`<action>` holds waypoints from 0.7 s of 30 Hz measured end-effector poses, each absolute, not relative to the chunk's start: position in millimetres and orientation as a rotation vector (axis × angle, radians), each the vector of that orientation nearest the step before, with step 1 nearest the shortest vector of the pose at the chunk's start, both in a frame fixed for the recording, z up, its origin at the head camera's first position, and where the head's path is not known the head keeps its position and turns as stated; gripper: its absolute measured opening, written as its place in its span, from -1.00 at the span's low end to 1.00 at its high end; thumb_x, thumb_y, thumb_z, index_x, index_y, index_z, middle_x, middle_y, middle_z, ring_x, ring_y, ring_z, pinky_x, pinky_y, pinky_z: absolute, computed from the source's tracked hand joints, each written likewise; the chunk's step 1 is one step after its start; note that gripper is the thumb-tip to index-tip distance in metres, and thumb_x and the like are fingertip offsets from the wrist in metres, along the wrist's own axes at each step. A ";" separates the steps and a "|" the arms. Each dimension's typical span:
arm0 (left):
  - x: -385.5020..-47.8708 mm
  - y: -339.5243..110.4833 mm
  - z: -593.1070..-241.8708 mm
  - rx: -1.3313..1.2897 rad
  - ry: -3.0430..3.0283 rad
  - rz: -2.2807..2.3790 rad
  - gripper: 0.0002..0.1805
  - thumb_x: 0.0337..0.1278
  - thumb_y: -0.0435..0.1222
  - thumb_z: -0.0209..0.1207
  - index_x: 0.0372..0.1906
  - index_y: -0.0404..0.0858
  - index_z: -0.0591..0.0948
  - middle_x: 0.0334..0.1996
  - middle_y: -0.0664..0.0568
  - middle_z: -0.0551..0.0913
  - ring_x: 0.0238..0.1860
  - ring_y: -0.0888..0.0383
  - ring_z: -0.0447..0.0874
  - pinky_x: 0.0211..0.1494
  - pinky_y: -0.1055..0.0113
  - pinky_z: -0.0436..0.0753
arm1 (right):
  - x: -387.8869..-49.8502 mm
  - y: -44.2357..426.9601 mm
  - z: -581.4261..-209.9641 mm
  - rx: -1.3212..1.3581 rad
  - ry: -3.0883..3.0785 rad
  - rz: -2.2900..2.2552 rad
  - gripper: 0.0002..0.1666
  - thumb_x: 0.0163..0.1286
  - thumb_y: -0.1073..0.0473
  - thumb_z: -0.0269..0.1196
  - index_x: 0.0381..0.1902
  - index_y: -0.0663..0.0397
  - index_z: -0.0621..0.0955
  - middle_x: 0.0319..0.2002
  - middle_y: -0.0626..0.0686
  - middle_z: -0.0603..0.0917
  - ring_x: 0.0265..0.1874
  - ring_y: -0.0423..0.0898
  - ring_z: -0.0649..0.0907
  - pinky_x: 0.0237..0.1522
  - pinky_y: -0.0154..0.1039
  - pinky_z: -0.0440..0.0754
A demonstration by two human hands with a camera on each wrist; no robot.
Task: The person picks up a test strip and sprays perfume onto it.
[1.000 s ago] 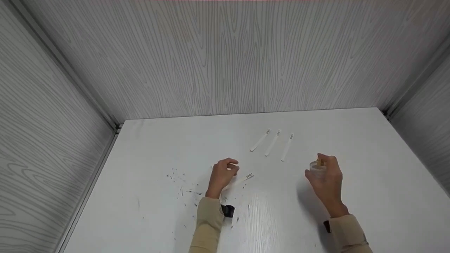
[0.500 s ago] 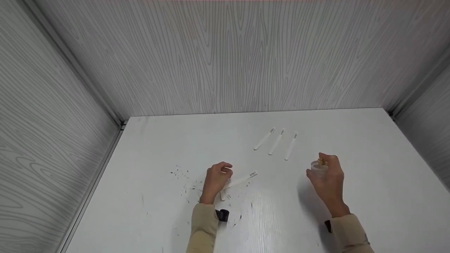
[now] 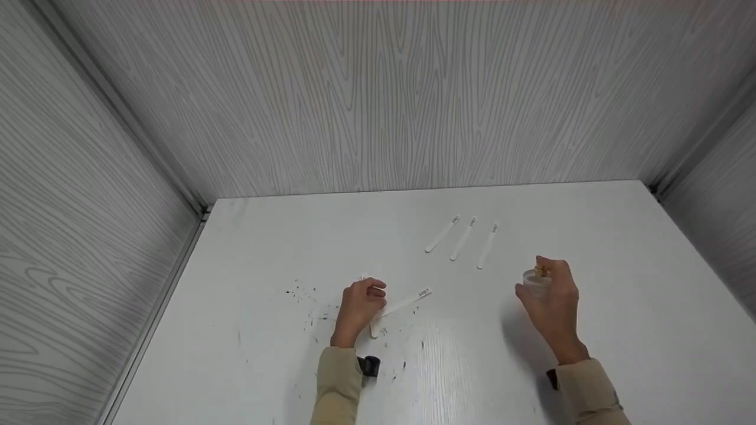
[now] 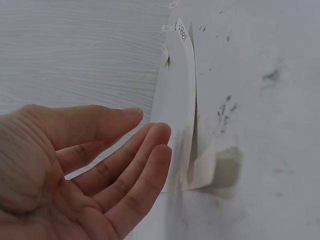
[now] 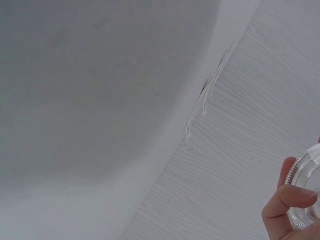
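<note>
My left hand (image 3: 359, 307) hovers low over the left-middle of the table, its fingers loosely bent with nothing between them. Beneath and beside it, a white printed paper strip (image 3: 407, 302) slants to the right. Another strip (image 3: 374, 329) shows its lower end below the hand, the rest mostly covered. In the left wrist view a curved strip (image 4: 191, 75) lies beyond the fingertips. On the right, my right hand (image 3: 554, 304) holds up a clear glass perfume bottle (image 3: 536, 284) with a gold top, a finger on that top. The right wrist view shows only part of the bottle (image 5: 306, 175).
Several white strips lie side by side towards the back, the middle strip (image 3: 462, 239) among them. Dark specks and smudges mark the white table (image 3: 266, 248) around my left hand. Grey wood-grain panels (image 3: 378, 94) wall the back and sides.
My left hand has drawn left and slightly towards me, uncovering more of the strips under it. My right hand keeps hold of the perfume bottle in nearly the same place.
</note>
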State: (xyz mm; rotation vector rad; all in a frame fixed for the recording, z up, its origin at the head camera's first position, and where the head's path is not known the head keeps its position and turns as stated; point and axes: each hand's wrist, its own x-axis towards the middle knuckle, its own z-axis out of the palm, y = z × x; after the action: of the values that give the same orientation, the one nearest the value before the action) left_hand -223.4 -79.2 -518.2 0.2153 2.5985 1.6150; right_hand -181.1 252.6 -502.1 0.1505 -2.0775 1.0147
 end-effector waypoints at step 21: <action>-224.0 -77.4 -523.1 0.268 2.587 1.495 -0.67 0.00 -0.62 0.25 -0.06 -0.45 0.67 -0.22 -0.12 0.70 -0.15 -0.03 0.72 -0.04 0.08 0.71 | -181.0 253.4 -501.2 0.131 -2.080 0.998 -0.34 -0.12 0.70 0.39 0.02 0.50 0.49 -0.12 0.39 0.62 -0.16 0.19 0.62 -0.07 -0.44 0.43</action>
State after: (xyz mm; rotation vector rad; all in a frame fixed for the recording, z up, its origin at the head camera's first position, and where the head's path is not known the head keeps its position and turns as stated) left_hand -224.0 -77.4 -523.1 0.2675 2.5867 1.4945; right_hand -181.0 253.4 -501.2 0.1313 -2.0805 0.9981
